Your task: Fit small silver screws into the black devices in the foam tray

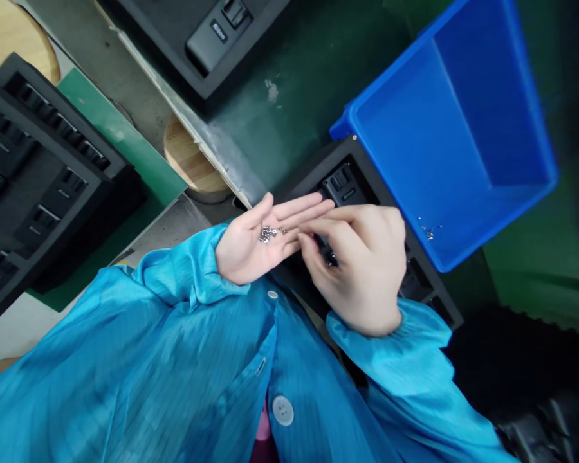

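Note:
My left hand (pixel 251 247) lies flat and palm up, with its fingers stretched out. Several tiny shiny metal pieces, which look like screws (pixel 267 234), rest loose on its palm and at the base of its fingers. Over the left fingers, my right hand (pixel 359 263) is closed in a pinch, thumb and index tips together; whatever is between them is too small or hidden to make out. Beneath both hands sits a black foam tray (pixel 309 173) that holds black device parts (pixel 345 186), partly covered by the hands.
A blue bin (pixel 429 141) stands at the right, with a few small metal pieces (pixel 429 233) in its near corner. Another foam tray (pixel 205 83) with a black part marked "Riton" is at the top. More loaded trays (pixel 91 173) stand left; wooden stools (pixel 193 157) are beyond the table edge.

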`<state>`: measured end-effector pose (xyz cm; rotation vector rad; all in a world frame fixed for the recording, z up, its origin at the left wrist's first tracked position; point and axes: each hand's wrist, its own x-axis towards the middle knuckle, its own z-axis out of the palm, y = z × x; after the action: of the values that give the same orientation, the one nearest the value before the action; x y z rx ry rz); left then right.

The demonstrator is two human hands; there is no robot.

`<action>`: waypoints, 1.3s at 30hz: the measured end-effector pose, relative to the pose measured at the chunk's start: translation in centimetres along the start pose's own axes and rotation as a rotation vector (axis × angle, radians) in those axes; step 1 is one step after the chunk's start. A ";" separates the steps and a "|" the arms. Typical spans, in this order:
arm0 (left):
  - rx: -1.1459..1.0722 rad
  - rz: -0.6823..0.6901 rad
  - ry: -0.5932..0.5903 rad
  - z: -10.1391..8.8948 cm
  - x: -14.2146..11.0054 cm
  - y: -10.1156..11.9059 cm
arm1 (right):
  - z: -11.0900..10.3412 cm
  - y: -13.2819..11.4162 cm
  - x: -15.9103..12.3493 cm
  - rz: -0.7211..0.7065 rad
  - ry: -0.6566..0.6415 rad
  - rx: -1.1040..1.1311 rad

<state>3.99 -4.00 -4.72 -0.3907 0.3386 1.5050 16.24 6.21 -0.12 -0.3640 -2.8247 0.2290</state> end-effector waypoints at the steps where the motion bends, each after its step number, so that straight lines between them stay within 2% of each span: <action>1: 0.009 -0.026 0.030 0.2 0.0 -0.3 | -0.2 -0.4 0.1 0.001 -0.032 -0.022; 7: 0.035 -0.092 0.145 1.2 0.2 -1.2 | 0.1 -2.2 -0.2 0.016 -0.105 -0.246; 11: 0.020 -0.096 0.197 1.1 0.6 -2.0 | 0.3 -3.1 -0.2 0.056 -0.177 -0.284; 16: 0.028 -0.063 0.139 1.0 0.7 -2.2 | 0.2 -3.2 0.3 0.003 -0.186 -0.395; 22: 0.015 -0.071 0.104 0.7 0.6 -1.4 | -0.3 -1.2 0.2 0.031 -0.070 -0.189; 27: -0.012 -0.058 0.088 0.1 0.8 -1.0 | -0.9 1.6 0.3 0.159 0.041 0.045; 30: -0.019 -0.011 0.047 0.1 0.6 0.0 | 0.1 3.9 0.5 0.190 0.096 -0.006; 33: -0.017 0.110 0.032 0.1 0.1 1.6 | 2.0 6.0 0.6 0.127 0.070 -0.094; 36: -0.004 0.224 0.060 -0.1 -0.5 3.3 | 3.9 7.1 0.6 0.069 0.037 -0.177; 39: 0.022 0.304 0.065 -0.7 -0.9 4.3 | 4.8 7.5 0.8 -0.018 0.020 -0.256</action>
<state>-0.37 -5.00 -5.16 -0.3831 0.4823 1.7860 15.77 12.97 -5.87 -0.3911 -2.8412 -0.1417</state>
